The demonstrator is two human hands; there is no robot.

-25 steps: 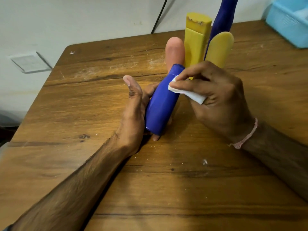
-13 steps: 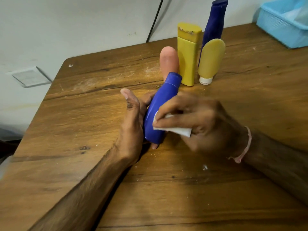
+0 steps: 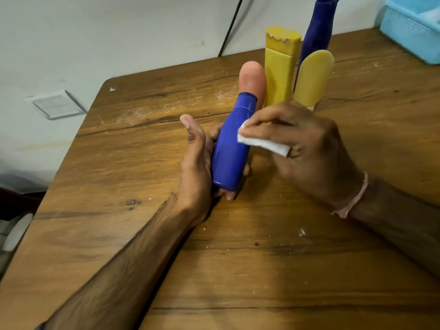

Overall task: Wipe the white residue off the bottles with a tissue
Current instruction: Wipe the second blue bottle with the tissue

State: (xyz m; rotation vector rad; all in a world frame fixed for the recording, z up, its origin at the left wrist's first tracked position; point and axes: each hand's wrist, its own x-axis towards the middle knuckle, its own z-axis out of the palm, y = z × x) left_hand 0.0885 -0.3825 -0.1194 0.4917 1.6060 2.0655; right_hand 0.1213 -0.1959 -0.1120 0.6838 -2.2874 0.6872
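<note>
A blue bottle lies tilted in my left hand, cap end pointing away from me, with the fingers curled under it and the thumb up at its left side. My right hand pinches a folded white tissue and presses its edge against the bottle's right side, around mid-body. Behind them stand a pink bottle, a tall yellow rectangular bottle, a yellow tube on its cap and a tall dark blue bottle.
The wooden table carries white crumbs and smears, thickest near its far left part. A light blue plastic basket sits at the far right corner. A black cable runs down the wall behind.
My right hand slid the tissue down the blue bottle toward its base, then back up to mid-body. The left hand has kept holding the bottle.
</note>
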